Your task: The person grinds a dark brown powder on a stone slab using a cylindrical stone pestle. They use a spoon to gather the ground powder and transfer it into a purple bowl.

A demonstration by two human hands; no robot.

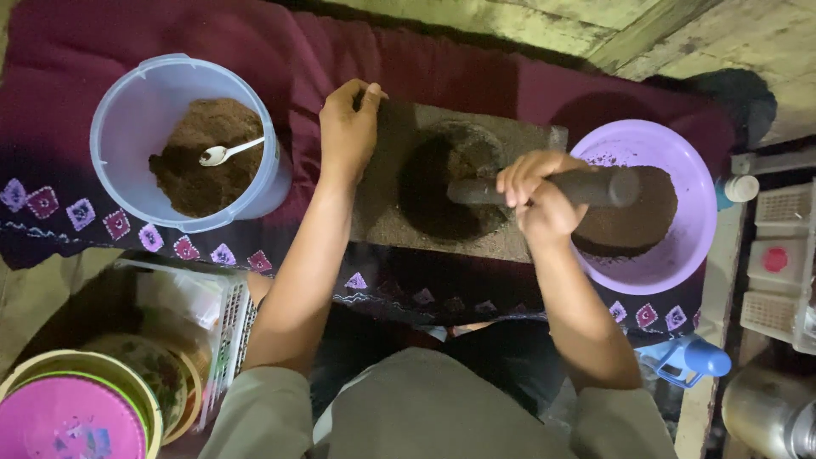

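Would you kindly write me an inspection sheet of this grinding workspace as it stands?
Surface: maroon cloth with patterned edge.
Job's things: stone mortar block holding dark powder; pestle lying across it.
Clutter: clear tub of brown powder with spoon; purple bowl of powder.
Grippers: left hand steadies the block's edge; right hand grips the pestle.
Cables: nothing seen.
Surroundings: stacked bowls, blue bottle, white baskets.
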